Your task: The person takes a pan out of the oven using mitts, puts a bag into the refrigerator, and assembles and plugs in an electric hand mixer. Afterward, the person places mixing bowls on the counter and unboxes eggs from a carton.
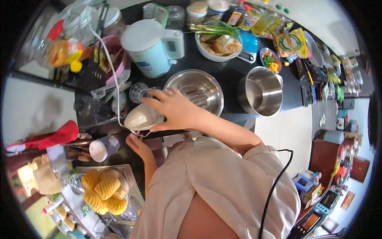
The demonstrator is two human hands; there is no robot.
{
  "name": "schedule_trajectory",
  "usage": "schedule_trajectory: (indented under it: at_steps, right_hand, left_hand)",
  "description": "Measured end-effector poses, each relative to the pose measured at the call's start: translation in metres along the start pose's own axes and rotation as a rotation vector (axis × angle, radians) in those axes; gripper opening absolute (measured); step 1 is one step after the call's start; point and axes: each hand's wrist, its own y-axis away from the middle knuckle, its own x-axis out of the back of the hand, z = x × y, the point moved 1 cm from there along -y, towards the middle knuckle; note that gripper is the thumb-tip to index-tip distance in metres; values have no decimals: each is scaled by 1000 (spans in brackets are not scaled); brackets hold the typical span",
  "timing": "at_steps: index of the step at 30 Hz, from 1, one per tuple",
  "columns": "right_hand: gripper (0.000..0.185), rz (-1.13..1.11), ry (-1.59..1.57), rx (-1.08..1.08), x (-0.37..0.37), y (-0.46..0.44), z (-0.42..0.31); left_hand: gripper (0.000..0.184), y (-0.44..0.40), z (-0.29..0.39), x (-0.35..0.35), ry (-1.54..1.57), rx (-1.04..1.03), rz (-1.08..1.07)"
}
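A cream-coloured hand mixer [140,117] lies at the counter's front edge, beside a shiny steel mixing bowl [215,85]. My right hand [177,109] reaches over the mixer, fingers spread and thumb apart, one on each side of its body. Below the mixer's rear end is my left hand [140,146], its fingertips closed at the white cord [115,75]; the hold is partly hidden. Grey metal shapes show in the bowl, perhaps beaters or reflections. A small clear glass [138,92] stands behind the mixer.
A pale blue electric kettle [147,49] stands behind the bowl. To the right are a steel pot [260,91], a bowl of food with green onions [221,46] and a plate of chopped vegetables [270,59]. Carved yellow pineapples [105,189] sit at lower left, near a white-lidded jar [98,150].
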Motion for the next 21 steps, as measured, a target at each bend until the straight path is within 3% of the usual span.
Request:
schedule_trajectory:
  at_steps: [1, 3, 5, 7, 9, 11, 13, 15, 19, 21]
  right_hand:
    - [70, 202, -44, 50, 13, 14, 5]
    - [48, 393, -52, -89, 44, 47, 30]
    - [37, 526, 44, -289, 75, 92, 60]
    - [28, 617, 216, -584, 92, 149, 96]
    - [28, 722, 453, -740, 100, 222, 141]
    - [33, 663, 569, -1012, 103, 285, 169]
    - [37, 651, 585, -1025, 101, 326, 188]
    - [40, 497, 76, -1385, 103, 350, 203]
    - [36, 512, -150, -1185, 91, 378, 240]
    - [35, 528, -289, -1186, 104, 380, 247]
  left_hand:
    - [28, 8, -17, 12, -115, -50, 41]
    - [24, 21, -23, 8, -231, -97, 59]
    - [17, 45, -9, -15, -492, -263, -274]
    - [31, 57, -13, -48, -209, 141, -420]
    - [41, 65, 16, -83, -200, 443, -439]
    - [43, 64, 11, -94, -160, 430, -516]
    - [45, 67, 6, -109, -115, 416, -590]
    - [44, 78, 2, -129, 9, 354, -531]
    - [46, 102, -12, -166, 53, 286, -362]
    - [46, 118, -10, -186, 81, 289, -380]
